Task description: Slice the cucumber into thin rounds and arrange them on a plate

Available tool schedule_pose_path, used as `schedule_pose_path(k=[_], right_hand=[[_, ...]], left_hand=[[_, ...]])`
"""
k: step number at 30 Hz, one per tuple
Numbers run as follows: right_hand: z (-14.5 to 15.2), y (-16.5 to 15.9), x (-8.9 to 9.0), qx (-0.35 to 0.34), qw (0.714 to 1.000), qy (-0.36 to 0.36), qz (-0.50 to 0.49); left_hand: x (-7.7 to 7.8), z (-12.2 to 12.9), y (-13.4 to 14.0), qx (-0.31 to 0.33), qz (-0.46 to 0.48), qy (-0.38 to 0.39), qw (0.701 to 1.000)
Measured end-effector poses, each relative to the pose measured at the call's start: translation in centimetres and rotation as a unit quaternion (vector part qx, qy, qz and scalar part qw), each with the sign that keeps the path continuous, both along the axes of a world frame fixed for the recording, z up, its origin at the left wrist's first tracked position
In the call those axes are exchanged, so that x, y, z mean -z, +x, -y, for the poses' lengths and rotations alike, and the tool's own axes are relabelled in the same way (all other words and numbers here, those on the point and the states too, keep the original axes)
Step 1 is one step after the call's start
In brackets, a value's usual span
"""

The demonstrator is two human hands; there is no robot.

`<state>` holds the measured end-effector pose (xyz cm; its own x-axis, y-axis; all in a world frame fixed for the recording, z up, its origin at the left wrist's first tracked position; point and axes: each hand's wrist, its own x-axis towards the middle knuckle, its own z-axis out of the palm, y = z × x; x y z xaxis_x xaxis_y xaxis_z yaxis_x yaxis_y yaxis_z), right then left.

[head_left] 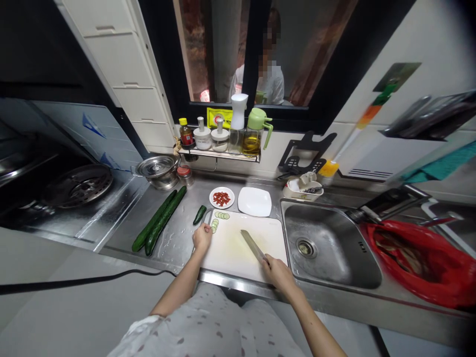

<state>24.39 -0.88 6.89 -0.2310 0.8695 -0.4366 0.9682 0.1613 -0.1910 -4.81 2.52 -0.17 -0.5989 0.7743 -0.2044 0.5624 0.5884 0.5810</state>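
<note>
My right hand [278, 272] is wrapped round the handle of a kitchen knife [252, 245]. The blade lies over the middle of a white cutting board [226, 255] and points up and left. At the board's left edge, my left hand [203, 238] has its fingers curled together; whatever they may hold is hidden. Just beside those fingertips is a short row of cucumber slices [214, 225], with more slices [222, 215] near the board's top left corner. A short cucumber piece [200, 214] rests on the steel counter left of the board.
Two long cucumbers [159, 218] lie farther left on the counter. Behind the board are a plate of chopped red pieces [222, 199] and a white square plate [255, 190]. A sink [330, 238] is at the right, beside a red plastic bag [420, 285]. A shelf [223, 153] holds seasoning bottles.
</note>
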Motion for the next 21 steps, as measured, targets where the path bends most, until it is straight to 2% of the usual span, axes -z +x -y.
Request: schedule_pose_path(k=[11,18,21], right_hand=[[-0.1,-0.2,-0.3,-0.007,1.000,-0.003,0.001],[0.1,0.2,0.4,0.001,1.000,0.011,-0.008],[0.2,0.3,0.5,0.004,1.000,0.017,-0.010]], left_hand=[[-0.3,0.2,0.1,0.016,-0.021,-0.019,0.999],[-0.8,0.2,0.5,-0.007,-0.046,-0.047,0.998],[-1.0,0.0,0.7,0.002,-0.049,-0.031,0.998]])
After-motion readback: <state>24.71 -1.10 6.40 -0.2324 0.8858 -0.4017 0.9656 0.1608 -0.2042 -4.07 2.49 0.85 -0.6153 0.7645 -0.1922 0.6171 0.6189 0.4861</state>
